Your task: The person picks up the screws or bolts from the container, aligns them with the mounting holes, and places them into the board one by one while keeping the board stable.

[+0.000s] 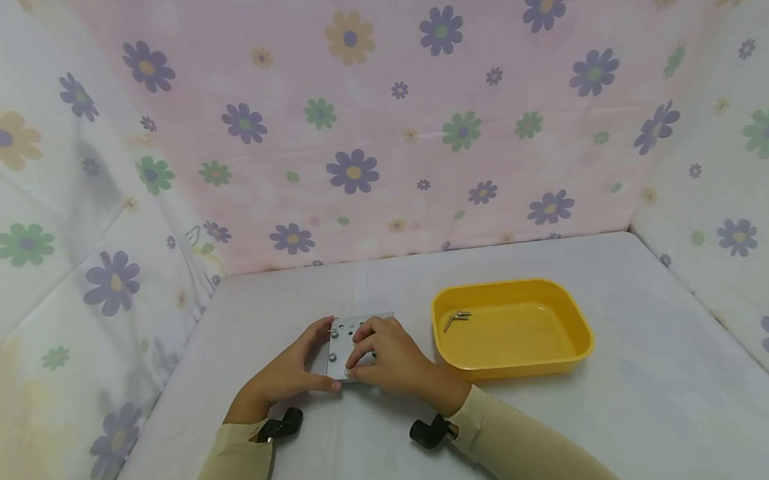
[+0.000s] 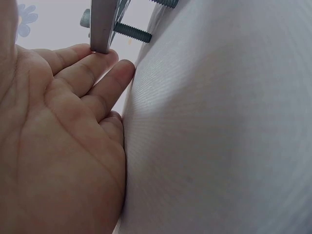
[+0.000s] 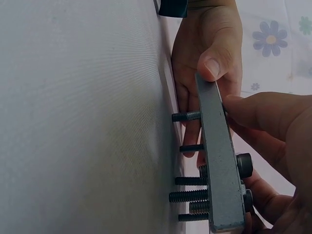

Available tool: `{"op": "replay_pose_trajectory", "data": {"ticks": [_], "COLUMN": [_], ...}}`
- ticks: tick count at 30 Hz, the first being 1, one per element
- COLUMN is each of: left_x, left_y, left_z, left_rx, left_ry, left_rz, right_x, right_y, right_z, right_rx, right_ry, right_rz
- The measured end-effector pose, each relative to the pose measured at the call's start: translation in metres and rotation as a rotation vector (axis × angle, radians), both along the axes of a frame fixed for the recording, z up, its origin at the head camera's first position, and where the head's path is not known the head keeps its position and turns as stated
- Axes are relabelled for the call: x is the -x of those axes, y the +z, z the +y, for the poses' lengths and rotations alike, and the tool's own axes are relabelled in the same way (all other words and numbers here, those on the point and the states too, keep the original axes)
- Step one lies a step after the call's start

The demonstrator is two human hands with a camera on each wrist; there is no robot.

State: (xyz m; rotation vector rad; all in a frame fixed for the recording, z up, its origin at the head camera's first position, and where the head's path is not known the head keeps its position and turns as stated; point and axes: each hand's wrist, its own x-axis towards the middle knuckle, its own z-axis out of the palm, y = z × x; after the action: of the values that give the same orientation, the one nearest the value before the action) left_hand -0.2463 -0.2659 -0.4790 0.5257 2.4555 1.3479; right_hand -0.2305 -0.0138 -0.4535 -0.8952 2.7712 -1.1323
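Observation:
A grey metal plate (image 1: 347,348) is held just above the white table, with several socket-head screws (image 3: 245,165) set in its holes. Their threaded shanks (image 3: 189,196) stick out beneath it. My left hand (image 1: 291,366) grips the plate's left side, thumb at the near corner and fingertips (image 2: 108,56) along the edge. Over the plate, my right hand (image 1: 390,352) pinches at the near left corner hole. A threaded screw end (image 3: 186,117) shows under that spot, while its head is covered by the fingers.
To the right of the plate stands a yellow tray (image 1: 515,370) with a few loose screws (image 1: 457,317) at its left end. Flowered cloth (image 1: 357,220) walls in the back and both sides of the table.

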Motion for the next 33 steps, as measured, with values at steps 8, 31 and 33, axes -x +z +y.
{"op": "replay_pose_trajectory", "data": {"ticks": [8, 31, 33], "left_x": [-0.0022, -0.0026, -0.0027], "left_y": [0.0032, 0.0037, 0.0037], "left_z": [0.0011, 0.0018, 0.0018], "left_rx": [0.004, 0.005, 0.004], "left_ry": [0.002, 0.001, 0.002], "left_rz": [-0.004, -0.003, -0.004], "right_x": [0.0000, -0.0032, -0.0026], "right_y": [-0.0032, -0.0028, -0.0041], "right_z": [-0.0009, 0.0000, -0.0002], "right_rx": [-0.004, 0.021, 0.022], "right_ry": [-0.015, -0.011, -0.013], "right_rz": [0.007, 0.041, 0.050]}}
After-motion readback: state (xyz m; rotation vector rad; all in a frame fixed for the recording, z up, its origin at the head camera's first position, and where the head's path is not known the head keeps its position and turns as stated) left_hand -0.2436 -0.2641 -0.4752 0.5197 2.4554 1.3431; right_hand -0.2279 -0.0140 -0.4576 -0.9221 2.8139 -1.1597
